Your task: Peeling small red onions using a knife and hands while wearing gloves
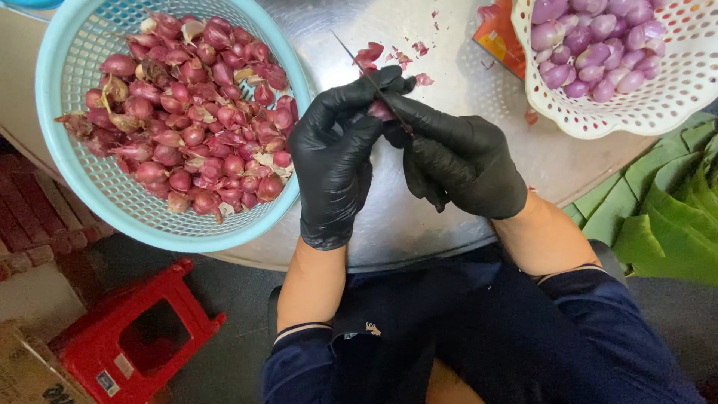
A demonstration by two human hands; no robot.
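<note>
Both my hands wear black gloves over the round metal table (449, 45). My left hand (335, 161) pinches a small shallot (380, 111) between thumb and fingers. My right hand (460, 161) grips a thin knife (366, 71) whose blade lies against the shallot and points up and to the left. A light blue basket (56, 157) at the left holds many unpeeled red shallots (198, 112). A white perforated basket (673, 97) at the top right holds peeled purple shallots (598, 45).
Bits of red shallot skin (396, 56) lie on the table beyond my hands. An orange packet (497, 37) sits beside the white basket. Green banana leaves (666, 209) lie at the right. A red plastic stool (138, 333) stands on the floor at lower left.
</note>
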